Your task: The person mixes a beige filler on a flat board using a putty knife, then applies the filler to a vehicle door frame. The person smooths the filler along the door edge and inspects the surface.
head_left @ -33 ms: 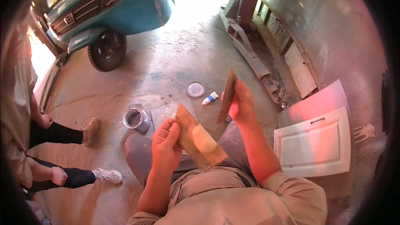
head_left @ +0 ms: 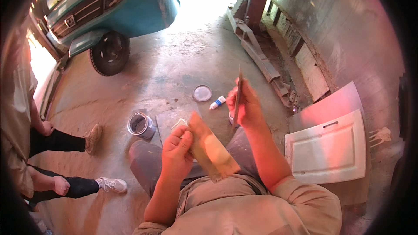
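Note:
Low in the middle, my left hand [head_left: 176, 148] grips a thin rectangular tan blade [head_left: 211, 148] at one long side, its broad face turned up. To its right and higher, my right hand [head_left: 248, 104] is closed on a second flat blade [head_left: 237, 95], seen almost edge-on and upright. Beyond them on the floor lie a round lid [head_left: 202, 92] and a small white-and-blue tube [head_left: 217, 102]. An open metal tin [head_left: 140, 125] of grey material stands left of my hands, beside a flat board [head_left: 167, 117].
A teal vehicle [head_left: 161, 4] with a black tyre [head_left: 109, 54] fills the back left. Another person [head_left: 17, 126] is at my left, legs reaching toward the tin. A metal beam [head_left: 257, 56] runs along the right; a white panel door [head_left: 324, 148] lies at my right.
My right hand has shifted slightly left and up, turning its blade more upright and edge-on. My left hand and its blade have moved a little to the right.

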`<state>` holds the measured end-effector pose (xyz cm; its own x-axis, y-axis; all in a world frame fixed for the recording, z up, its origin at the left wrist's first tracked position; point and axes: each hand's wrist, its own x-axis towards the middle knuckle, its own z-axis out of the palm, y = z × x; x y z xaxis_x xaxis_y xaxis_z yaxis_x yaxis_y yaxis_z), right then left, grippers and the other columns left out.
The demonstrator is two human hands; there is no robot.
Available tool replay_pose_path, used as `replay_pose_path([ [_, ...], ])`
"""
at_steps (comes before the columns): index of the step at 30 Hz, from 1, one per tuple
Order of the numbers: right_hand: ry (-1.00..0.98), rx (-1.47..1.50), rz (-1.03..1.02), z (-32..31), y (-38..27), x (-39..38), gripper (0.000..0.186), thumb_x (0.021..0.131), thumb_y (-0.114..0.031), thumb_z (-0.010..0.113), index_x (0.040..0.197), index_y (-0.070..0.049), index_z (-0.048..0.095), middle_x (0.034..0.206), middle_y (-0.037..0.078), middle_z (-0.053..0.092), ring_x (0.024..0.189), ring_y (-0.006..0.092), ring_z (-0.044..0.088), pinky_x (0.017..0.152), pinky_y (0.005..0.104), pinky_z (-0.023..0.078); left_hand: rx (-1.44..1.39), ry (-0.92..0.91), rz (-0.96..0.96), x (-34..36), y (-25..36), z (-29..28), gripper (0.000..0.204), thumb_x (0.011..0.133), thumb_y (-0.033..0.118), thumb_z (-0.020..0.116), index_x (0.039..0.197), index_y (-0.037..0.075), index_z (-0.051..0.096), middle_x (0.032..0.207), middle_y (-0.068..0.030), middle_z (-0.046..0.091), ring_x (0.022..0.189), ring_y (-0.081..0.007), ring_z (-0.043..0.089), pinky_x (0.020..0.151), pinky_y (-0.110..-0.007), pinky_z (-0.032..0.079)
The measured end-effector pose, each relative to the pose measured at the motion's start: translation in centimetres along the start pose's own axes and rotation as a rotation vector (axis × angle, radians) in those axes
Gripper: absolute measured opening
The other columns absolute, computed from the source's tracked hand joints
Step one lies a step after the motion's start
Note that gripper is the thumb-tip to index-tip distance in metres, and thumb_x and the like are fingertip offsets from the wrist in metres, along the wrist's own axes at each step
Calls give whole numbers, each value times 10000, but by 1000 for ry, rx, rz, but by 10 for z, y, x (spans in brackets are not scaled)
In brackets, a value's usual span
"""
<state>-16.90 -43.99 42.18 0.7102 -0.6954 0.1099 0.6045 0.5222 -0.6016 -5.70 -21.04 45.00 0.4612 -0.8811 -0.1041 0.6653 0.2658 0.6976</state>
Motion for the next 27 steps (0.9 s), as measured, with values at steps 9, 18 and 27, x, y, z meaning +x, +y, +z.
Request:
replay_pose_path([
  [9,-202,360,196,106,31,15,261,1031,-367,577,1032,-105,568,637,-31,432,657,139,412,737,325,402,379,-156,-51,-6,-31,11,251,1033,278,626,1066,31,598,901,28,592,756,-48,504,637,-210,378],
  [18,-337,-361,248,29,58,-40,341,1013,-366,635,1131,-46,643,759,-4,631,661,44,547,562,184,389,248,-36,247,-8,17,6,225,1034,225,622,1112,14,624,944,19,605,816,-56,539,697,-198,431],
  [27,440,-170,253,-110,54,-6,292,1028,-340,594,1190,-100,628,1091,35,701,1054,170,651,915,339,519,160,382,639,-18,112,-135,272,1066,180,540,1283,23,585,1218,-103,679,1086,-203,663,955,-366,535],
])
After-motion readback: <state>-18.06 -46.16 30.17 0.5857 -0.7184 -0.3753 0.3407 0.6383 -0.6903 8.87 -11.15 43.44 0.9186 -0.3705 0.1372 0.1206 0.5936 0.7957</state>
